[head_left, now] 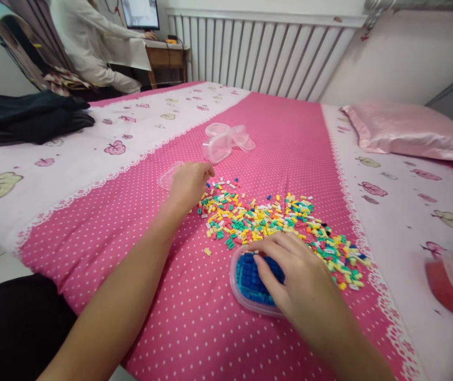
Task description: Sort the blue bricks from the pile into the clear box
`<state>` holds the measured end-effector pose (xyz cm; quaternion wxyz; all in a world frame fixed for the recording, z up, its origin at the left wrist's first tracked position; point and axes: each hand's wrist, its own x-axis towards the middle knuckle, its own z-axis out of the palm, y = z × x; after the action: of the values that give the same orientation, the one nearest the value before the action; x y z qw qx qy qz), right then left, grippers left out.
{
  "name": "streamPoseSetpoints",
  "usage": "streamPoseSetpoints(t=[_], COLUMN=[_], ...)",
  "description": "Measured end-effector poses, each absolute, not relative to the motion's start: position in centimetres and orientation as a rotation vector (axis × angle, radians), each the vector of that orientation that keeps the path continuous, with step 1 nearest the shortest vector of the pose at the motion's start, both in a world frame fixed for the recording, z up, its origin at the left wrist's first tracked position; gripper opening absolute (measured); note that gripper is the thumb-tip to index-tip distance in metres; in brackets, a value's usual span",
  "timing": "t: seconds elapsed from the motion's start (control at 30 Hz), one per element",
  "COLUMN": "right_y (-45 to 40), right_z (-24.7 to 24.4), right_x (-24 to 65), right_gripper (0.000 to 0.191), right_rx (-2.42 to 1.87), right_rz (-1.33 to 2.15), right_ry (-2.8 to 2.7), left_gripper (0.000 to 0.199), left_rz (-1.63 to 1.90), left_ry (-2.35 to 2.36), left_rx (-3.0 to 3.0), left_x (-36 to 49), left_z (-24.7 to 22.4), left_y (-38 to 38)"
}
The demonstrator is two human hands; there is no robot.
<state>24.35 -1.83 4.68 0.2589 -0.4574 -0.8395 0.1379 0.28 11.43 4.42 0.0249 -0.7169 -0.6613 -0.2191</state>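
A long heap of small coloured toy bricks (pixel 258 219) lies across the pink dotted bedspread, mostly yellow, green, red and white. At its far left edge is my left hand (pixel 190 182), fingers curled downward and closed, with the fingertips hidden. A clear plastic lid (pixel 166 180) lies partly behind that hand. My right hand (pixel 295 262) reaches over a clear plastic tub (pixel 236 293) that holds blue bricks (pixel 250 275). Its thumb and index fingertips come close together above the bricks; what is between them is too small to name.
Clear plastic containers and lids (pixel 226 140) lie beyond the heap. At right are a tub of red pieces (pixel 450 286) and a pink pillow (pixel 412 132). Dark folded clothes (pixel 28 119) lie at left. A person (pixel 91 42) sits at a desk (pixel 166 55) behind the bed.
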Motion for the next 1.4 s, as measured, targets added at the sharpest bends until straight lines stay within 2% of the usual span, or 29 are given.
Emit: streamPoseSetpoints(t=[0.23,0.77,0.93,1.13,1.4], right_y=[-1.4,-1.8,-1.7,-1.5,-1.5], right_z=[4.5,4.2,4.4,4.0,4.7], right_x=[24.6,23.7,24.0,24.3,24.5], right_gripper=[0.024,0.029,0.025,0.023,0.022], right_rx=[-1.202,-1.139,-1.144,-1.164,-1.199], right_rz=[0.367,0.267,0.231,0.141,0.213], right_ry=[-2.289,-2.325,-2.298,-2.329,-2.249], left_gripper=[0.032,0.026,0.023,0.038,0.015], left_rz=[-0.33,-0.271,-0.252,-0.257,-0.358], left_ry=[-2.115,-2.082,-2.099,-2.145,-2.138], left_rx=[-2.204,-2.252,-2.269,-2.223,-2.188], left_x=[0.0,0.1,-0.2,0.0,0.0], left_z=[3.7,3.3,2.9,2.3,2.8], left_y=[11.6,11.5,11.8,12.7,12.7])
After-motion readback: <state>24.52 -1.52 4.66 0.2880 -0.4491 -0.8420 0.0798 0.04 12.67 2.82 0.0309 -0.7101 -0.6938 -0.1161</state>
